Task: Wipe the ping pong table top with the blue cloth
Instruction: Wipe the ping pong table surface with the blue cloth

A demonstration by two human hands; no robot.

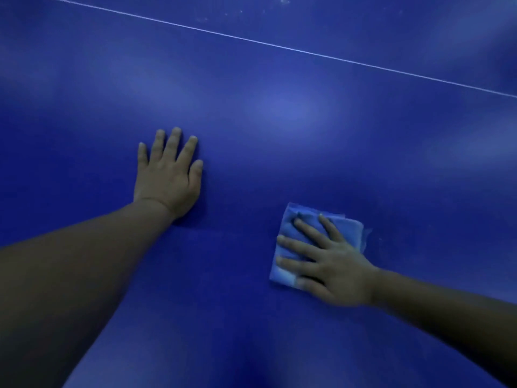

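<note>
The folded blue cloth (pixel 313 242) lies under the right hand's (pixel 333 264) spread, straight fingers (pixel 305 229), while the left hand (pixel 167 177) rests flat, fingers straight, on the table top (pixel 279 135).

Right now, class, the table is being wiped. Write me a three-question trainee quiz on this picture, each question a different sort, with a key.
1. True or false: the left hand holds the cloth.
2. What crosses the table at the far side? A) white line B) net C) paddle
3. Fill in: the right hand presses the cloth with ____ fingers.

Key: 1 false, it lies flat on the bare table; 2 A; 3 straight.
</note>
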